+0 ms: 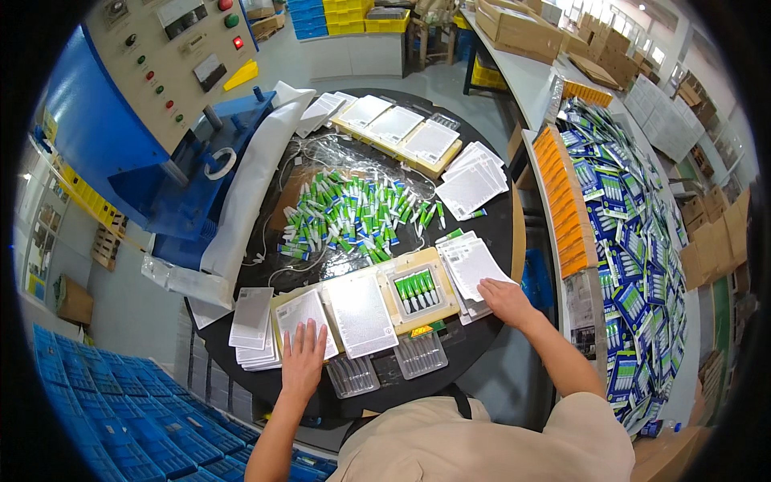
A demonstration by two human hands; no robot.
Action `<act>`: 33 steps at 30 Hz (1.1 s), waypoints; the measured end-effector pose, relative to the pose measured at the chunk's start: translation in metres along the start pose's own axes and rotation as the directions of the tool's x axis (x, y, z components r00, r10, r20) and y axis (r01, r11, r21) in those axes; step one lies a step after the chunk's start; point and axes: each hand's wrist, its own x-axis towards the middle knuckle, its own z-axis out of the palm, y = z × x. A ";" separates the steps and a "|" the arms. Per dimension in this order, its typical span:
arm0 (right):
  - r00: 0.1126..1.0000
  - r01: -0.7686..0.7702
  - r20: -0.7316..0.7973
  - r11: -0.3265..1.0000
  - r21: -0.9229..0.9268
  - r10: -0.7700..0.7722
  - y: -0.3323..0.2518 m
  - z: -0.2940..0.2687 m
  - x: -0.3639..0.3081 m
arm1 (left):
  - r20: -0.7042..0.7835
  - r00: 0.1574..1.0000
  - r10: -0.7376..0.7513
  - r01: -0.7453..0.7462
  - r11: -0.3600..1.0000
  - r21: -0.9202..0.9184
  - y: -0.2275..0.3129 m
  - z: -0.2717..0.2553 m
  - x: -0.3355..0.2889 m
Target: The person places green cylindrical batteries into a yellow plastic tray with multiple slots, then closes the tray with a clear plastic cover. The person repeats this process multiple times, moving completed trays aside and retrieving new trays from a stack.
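A long cream fixture (344,353) lies along the near side of a round black table. My left hand (302,361) rests on a white printed card (303,315) at the fixture's left, fingers spread. Another white card (361,313) covers its middle. In the right recess, a clear blister tray (440,308) holds several small green-and-white tubes (416,291). At the right, my right hand (509,304) has its fingers close together over the edge of the top white card (474,271) on a stack; its thumb is mostly hidden.
Loose tubes (353,213) are heaped mid-table. A second loaded fixture (438,167) sits at the far side. Empty blister trays (422,356) lie near my body. A blue press (104,136) stands left; a bin of packed blister cards (634,297) is at right, blue crates (120,418) lower left.
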 end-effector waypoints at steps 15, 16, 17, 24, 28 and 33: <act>0.911 0.056 -0.411 0.996 0.064 -0.025 -0.139 0.005 0.053 | 0.096 0.995 -0.025 0.050 0.960 -0.276 -0.017 0.041 -0.018; 0.903 0.039 -0.431 0.997 0.069 -0.005 -0.141 0.009 0.053 | 0.088 0.996 -0.033 0.055 0.963 -0.264 -0.013 0.043 -0.016; 0.864 0.024 -0.503 0.995 0.093 0.026 -0.144 0.014 0.053 | 0.089 0.995 -0.036 0.058 0.963 -0.263 -0.010 0.045 -0.015; 0.970 0.074 -0.238 0.989 0.127 -0.042 -0.145 0.014 0.055 | 0.043 0.993 -0.109 0.117 0.912 -0.394 -0.012 0.032 -0.010; 0.991 0.062 -0.137 0.886 0.460 0.002 -0.123 -0.004 0.069 | -0.047 0.985 -0.165 0.129 0.892 -0.433 0.019 0.016 0.024; 0.906 -0.072 -0.380 0.954 0.292 0.185 -0.117 -0.003 0.125 | -0.088 0.987 -0.136 0.101 0.941 -0.322 0.074 0.024 0.105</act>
